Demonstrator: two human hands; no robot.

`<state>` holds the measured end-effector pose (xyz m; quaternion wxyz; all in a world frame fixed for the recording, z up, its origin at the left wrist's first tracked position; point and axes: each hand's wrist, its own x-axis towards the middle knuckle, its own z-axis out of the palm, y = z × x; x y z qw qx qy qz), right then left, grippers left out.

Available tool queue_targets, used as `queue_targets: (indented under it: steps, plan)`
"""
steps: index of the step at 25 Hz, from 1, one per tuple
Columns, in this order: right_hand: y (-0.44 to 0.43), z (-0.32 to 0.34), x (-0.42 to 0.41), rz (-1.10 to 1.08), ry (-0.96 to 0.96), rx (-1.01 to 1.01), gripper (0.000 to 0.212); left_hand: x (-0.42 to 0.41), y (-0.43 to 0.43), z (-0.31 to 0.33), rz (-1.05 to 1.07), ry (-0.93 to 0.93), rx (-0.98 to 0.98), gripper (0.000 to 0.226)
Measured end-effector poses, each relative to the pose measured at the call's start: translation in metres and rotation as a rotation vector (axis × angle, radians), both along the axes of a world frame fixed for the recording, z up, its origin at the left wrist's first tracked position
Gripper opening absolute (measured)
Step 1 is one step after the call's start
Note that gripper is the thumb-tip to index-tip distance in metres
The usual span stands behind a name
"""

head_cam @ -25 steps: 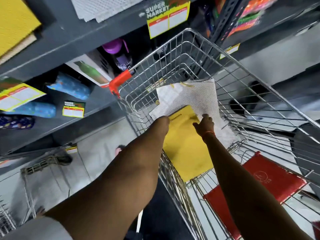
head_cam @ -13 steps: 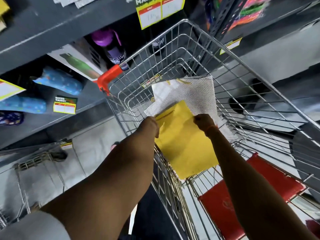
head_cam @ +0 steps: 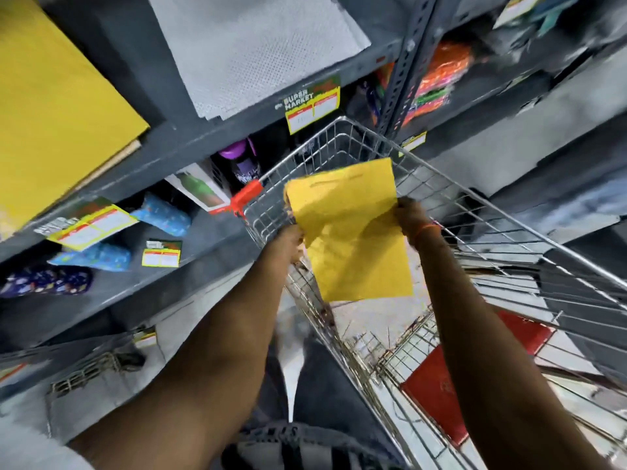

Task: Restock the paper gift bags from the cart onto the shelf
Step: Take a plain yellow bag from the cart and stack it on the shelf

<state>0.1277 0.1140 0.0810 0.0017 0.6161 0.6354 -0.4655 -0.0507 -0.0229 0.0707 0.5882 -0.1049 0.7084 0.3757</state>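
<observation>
A flat yellow paper gift bag (head_cam: 349, 232) hangs in the air above the wire cart (head_cam: 481, 212). My left hand (head_cam: 292, 239) grips its left edge and my right hand (head_cam: 409, 215) grips its right edge. On the grey shelf (head_cam: 176, 144) up at the left lies a stack of yellow bags (head_cam: 54, 96), and beside it a stack of white dotted bags (head_cam: 258, 45). The yellow bag hides the cart's inside, so I cannot see other bags there.
A red child-seat flap (head_cam: 451, 395) sits at the cart's near end. The lower shelf holds blue patterned pouches (head_cam: 163, 218), a boxed bottle (head_cam: 200, 191) and a purple bottle (head_cam: 239, 164). Yellow price tags (head_cam: 310, 108) hang on the shelf edges. A grey upright post (head_cam: 407, 62) stands right of the bag stacks.
Both hands have lifted the yellow bag up out of the cart and off the white dotted bag. The view has tilted up toward the shelf.
</observation>
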Motion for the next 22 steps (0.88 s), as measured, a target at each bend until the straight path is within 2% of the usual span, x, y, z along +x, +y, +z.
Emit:
queue_targets:
  steps: [3, 5, 8, 11, 12, 14, 16, 19, 22]
  plan:
    - [0.003, 0.058, 0.001, -0.119, 0.128, 0.112, 0.023, -0.010, -0.004, 0.049, -0.046, 0.088, 0.266, 0.033]
    - [0.003, 0.089, 0.004, -0.061, 0.139, 0.116, 0.028, -0.020, -0.019, 0.071, -0.062, 0.117, 0.406, 0.029]
    - [-0.001, 0.146, -0.006, -0.024, 0.162, 0.050, 0.019, -0.048, -0.042, 0.111, 0.010, 0.035, 0.563, 0.031]
    - [-0.013, 0.206, -0.040, 0.049, 0.274, 0.254, 0.005, -0.088, -0.056, 0.147, 0.078, 0.038, 0.736, 0.030]
    - [-0.013, 0.220, -0.053, 0.070, 0.377, 0.237, 0.010, -0.096, -0.056, 0.159, 0.090, 0.037, 0.785, 0.030]
    - [-0.026, 0.250, -0.077, 0.014, 0.452, 0.256, 0.033, -0.109, -0.061, 0.183, 0.100, 0.081, 0.823, 0.028]
    - [-0.031, 0.263, -0.097, -0.021, 0.476, 0.190, 0.032, -0.120, -0.062, 0.205, 0.154, 0.145, 0.841, 0.029]
    - [-0.050, 0.270, -0.122, 0.064, 0.630, 0.143, 0.014, -0.143, -0.067, 0.231, 0.353, 0.238, 0.817, 0.030]
    - [-0.067, 0.245, -0.143, 0.170, 0.518, 0.077, 0.026, -0.171, -0.074, 0.246, 0.447, 0.295, 0.787, 0.025]
